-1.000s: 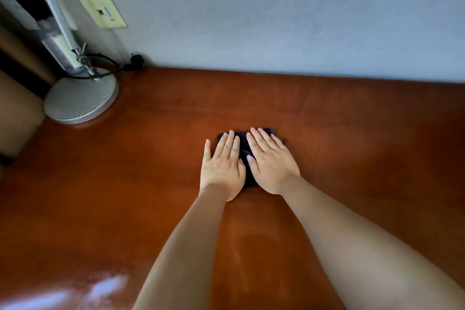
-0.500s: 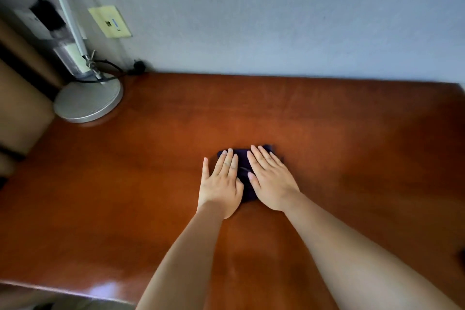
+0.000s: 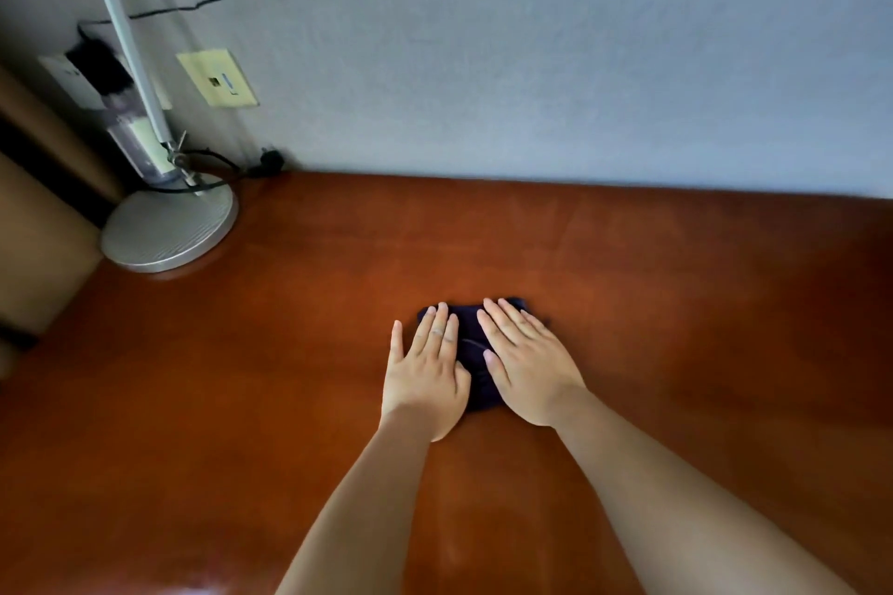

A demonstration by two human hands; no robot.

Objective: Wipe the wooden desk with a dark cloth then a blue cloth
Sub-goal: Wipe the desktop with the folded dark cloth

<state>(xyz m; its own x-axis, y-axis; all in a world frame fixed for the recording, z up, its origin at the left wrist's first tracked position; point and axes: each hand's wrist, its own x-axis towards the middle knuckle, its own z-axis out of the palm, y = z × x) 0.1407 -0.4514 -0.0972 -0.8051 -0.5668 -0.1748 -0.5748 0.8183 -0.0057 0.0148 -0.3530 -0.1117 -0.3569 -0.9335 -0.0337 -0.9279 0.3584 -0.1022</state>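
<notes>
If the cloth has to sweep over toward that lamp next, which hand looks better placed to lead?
Probably the left hand. It lies flat on the dark cloth on the side nearer the lamp base, with bare desk between. The right hand presses the cloth's far side.

Both hands lie flat, side by side, on a dark cloth in the middle of the brown wooden desk. The left hand and the right hand press it with straight fingers. A lamp with a round grey base stands at the far left corner, near the wall.
</notes>
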